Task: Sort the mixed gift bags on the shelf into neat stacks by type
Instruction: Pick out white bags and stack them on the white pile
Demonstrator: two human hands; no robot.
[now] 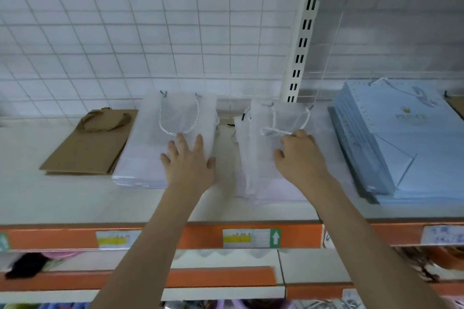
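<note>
Now, step: two white piles on the shelf (37,198) look like the same type — my read is they want merging into one neat stack.
L hand: left hand (189,165) flat, fingers spread and straight, pressing down on the left white stack (150,148) near its right edge. Grasping nothing.
R hand: right hand (300,155) on the right white stack (261,175), fingers curled over the top bag just below its cord handle (276,130). Looks like a grip on the bag's upper part, tho the fingertips are hidden, so how many bags it has I can't tell.
Piles: left one fairly square; right one skewed, w/ a bag or two fanned out at its left side and cords sticking out.
Others: brown bags (85,145) far left, partly under the white stack's edge; blue stack (401,148) far right, well apart from both hands.
How to do it well: keep the L palm down so the tidy pile doesn't slide — thin bags prob. slip easily. Gather the whole right pile, not just the top sheet, square its edges first, then lay it on w/ handles pointing to the wall like the rest.
Risk: cords could snag and drag loose bags askew.
</note>
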